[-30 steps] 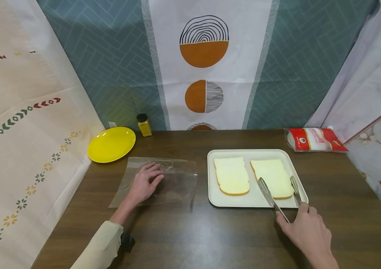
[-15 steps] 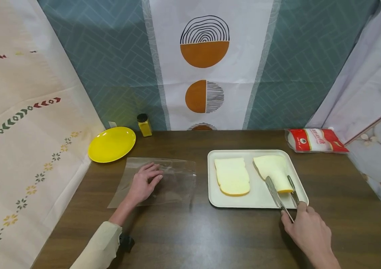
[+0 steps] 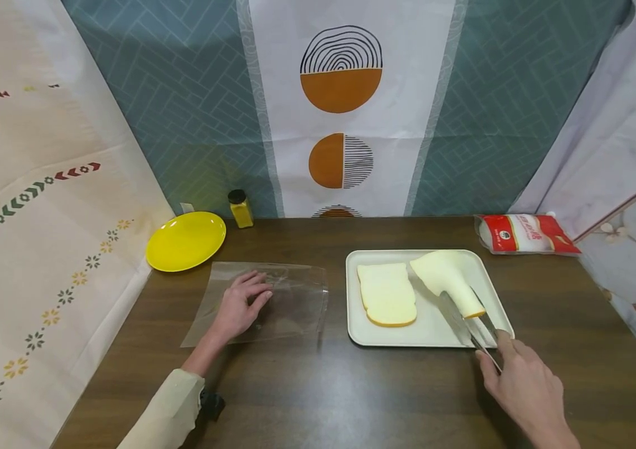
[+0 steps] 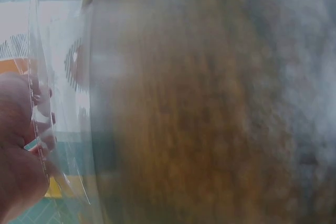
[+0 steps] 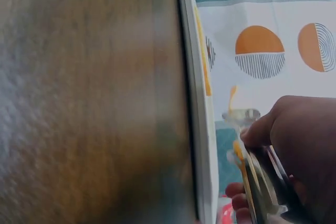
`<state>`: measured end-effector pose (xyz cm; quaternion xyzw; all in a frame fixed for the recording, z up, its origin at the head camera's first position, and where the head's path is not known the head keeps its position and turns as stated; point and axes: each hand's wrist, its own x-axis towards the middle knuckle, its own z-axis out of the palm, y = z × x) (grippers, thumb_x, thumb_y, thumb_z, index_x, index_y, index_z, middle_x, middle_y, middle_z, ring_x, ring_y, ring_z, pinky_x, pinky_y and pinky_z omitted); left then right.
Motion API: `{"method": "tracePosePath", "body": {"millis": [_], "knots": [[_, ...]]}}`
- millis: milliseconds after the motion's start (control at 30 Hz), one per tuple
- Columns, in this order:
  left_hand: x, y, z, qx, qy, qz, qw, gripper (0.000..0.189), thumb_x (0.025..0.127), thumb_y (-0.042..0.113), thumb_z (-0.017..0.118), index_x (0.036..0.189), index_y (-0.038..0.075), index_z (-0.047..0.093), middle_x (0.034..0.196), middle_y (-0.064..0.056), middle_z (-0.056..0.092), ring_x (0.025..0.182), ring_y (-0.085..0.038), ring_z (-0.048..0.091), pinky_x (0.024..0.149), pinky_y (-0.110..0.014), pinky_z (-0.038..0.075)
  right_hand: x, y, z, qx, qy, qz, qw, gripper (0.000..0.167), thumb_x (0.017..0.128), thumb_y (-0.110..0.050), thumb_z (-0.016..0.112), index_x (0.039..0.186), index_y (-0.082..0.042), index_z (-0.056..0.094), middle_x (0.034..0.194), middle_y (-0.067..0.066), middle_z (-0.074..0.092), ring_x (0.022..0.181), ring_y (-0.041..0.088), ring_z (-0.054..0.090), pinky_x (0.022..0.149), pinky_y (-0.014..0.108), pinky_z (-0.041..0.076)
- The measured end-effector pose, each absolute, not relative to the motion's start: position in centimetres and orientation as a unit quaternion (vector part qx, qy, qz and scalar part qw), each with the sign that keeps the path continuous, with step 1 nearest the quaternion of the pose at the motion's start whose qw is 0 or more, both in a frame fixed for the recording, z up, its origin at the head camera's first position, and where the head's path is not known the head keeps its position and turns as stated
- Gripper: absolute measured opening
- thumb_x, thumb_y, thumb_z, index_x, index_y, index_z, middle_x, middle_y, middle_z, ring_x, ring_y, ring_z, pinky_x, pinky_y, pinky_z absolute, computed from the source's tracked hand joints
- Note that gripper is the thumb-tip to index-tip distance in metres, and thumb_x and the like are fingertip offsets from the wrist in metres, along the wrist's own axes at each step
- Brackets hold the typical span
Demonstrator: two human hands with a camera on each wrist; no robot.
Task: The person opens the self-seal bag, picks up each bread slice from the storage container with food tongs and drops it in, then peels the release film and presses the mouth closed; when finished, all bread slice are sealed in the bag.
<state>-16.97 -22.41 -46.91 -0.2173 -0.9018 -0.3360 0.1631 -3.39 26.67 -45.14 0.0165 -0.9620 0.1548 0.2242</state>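
My right hand (image 3: 525, 380) grips metal tongs (image 3: 455, 315), also seen in the right wrist view. The tongs squeeze the near end of a bread slice (image 3: 443, 269), which bends and narrows where they hold it. Its far end flares out over the back of the white tray (image 3: 385, 337). A second bread slice (image 3: 388, 294) lies flat on the tray's left half. My left hand (image 3: 242, 305) rests at a clear plastic bag (image 3: 295, 312) on the table, fingers loosely bent. In the left wrist view, clear plastic (image 4: 63, 103) stretches beside that hand and partly over it.
A yellow plate (image 3: 186, 242) stands at the table's back left, with a yellow black-capped bottle (image 3: 241, 210) beside it. A red and white packet (image 3: 528, 234) lies at the back right. Patterned cloths hang behind and at both sides.
The tongs have closed on the right-hand bread slice, folding its near end and swinging its far end leftward. My right hand has shifted slightly right. My left hand has stayed nearly still.
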Motion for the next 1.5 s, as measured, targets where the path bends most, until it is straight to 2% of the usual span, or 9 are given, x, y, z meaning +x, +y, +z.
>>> {"method": "tracePosePath", "body": {"millis": [200,433,567,667,800,900,1100,1300,1500], "knots": [[-16.9,-22.4,-46.8,-0.219,-0.901,-0.340,0.160,0.020,0.090,0.005,0.074,0.109,-0.003,0.075,0.125,-0.025,0.064,0.128,-0.046,0.049,0.102,-0.065,0.038,-3.5,26.6,-44.6,0.087,-0.954,0.148,0.245,0.044,0.077,-0.020,0.079,0.114,-0.005,0.059,0.083,0.008,0.061,0.062,0.034,0.058,0.036,0.051,0.037],[-16.9,-22.4,-46.8,-0.217,-0.900,-0.345,0.156,0.022,0.090,0.005,0.074,0.111,-0.003,0.075,0.126,-0.024,0.064,0.129,-0.045,0.048,0.102,-0.065,0.038,-4.3,25.7,-43.7,0.174,-0.947,0.132,0.235,0.046,0.082,-0.030,0.079,0.118,-0.004,0.066,0.092,0.008,0.068,0.068,0.029,0.064,0.040,0.044,0.043],[-16.9,-22.4,-46.7,-0.214,-0.900,-0.349,0.148,0.023,0.091,0.006,0.073,0.112,-0.002,0.074,0.128,-0.024,0.063,0.130,-0.044,0.048,0.103,-0.066,0.037,-5.0,24.7,-43.2,0.224,-0.936,0.134,0.235,0.056,0.099,-0.056,0.052,0.117,-0.005,0.068,0.090,0.003,0.067,0.073,0.024,0.065,0.040,0.040,0.044],[-16.9,-22.4,-46.7,-0.215,-0.899,-0.351,0.147,0.023,0.091,0.006,0.073,0.112,-0.002,0.074,0.128,-0.024,0.063,0.130,-0.044,0.048,0.103,-0.065,0.037,-5.6,23.8,-42.6,0.258,-0.928,0.131,0.236,0.069,0.101,-0.062,0.031,0.115,-0.006,0.069,0.087,-0.001,0.064,0.074,0.019,0.063,0.042,0.035,0.043],[-16.9,-22.4,-46.6,-0.220,-0.899,-0.347,0.151,0.023,0.090,0.006,0.074,0.112,-0.002,0.074,0.128,-0.023,0.063,0.130,-0.044,0.048,0.103,-0.064,0.038,-6.5,22.3,-41.5,0.284,-0.930,0.112,0.204,0.043,0.095,-0.043,0.067,0.117,-0.007,0.069,0.087,-0.002,0.063,0.075,0.016,0.061,0.043,0.031,0.041],[-16.8,-22.3,-46.7,-0.221,-0.900,-0.345,0.151,0.023,0.090,0.006,0.074,0.112,-0.002,0.074,0.129,-0.022,0.063,0.131,-0.043,0.047,0.103,-0.063,0.038,-7.1,21.2,-40.8,0.291,-0.938,0.094,0.165,0.048,0.079,-0.028,0.084,0.119,-0.007,0.069,0.089,0.000,0.064,0.078,0.016,0.061,0.045,0.030,0.043],[-16.8,-22.3,-46.9,-0.223,-0.900,-0.340,0.160,0.023,0.090,0.006,0.074,0.112,-0.001,0.075,0.128,-0.022,0.064,0.129,-0.044,0.049,0.103,-0.064,0.037,-8.4,19.6,-39.8,0.313,-0.939,0.081,0.116,0.047,0.081,-0.029,0.084,0.119,-0.005,0.069,0.097,0.004,0.068,0.084,0.019,0.065,0.053,0.035,0.051],[-16.8,-22.0,-46.9,-0.230,-0.897,-0.335,0.175,0.023,0.089,0.005,0.075,0.111,-0.001,0.075,0.126,-0.024,0.064,0.127,-0.046,0.050,0.101,-0.065,0.038,-10.0,18.8,-38.9,0.342,-0.932,0.092,0.079,0.040,0.082,-0.026,0.082,0.114,-0.008,0.067,0.081,-0.003,0.059,0.066,0.010,0.048,0.050,0.028,0.042],[-16.7,-21.8,-46.7,-0.226,-0.899,-0.336,0.170,0.022,0.090,0.006,0.074,0.111,-0.001,0.075,0.127,-0.023,0.064,0.128,-0.045,0.049,0.102,-0.065,0.037,-11.2,17.9,-38.1,0.369,-0.923,0.086,0.066,0.036,0.085,-0.026,0.080,0.113,-0.009,0.065,0.077,-0.005,0.056,0.064,0.012,0.050,0.047,0.030,0.041]]}}
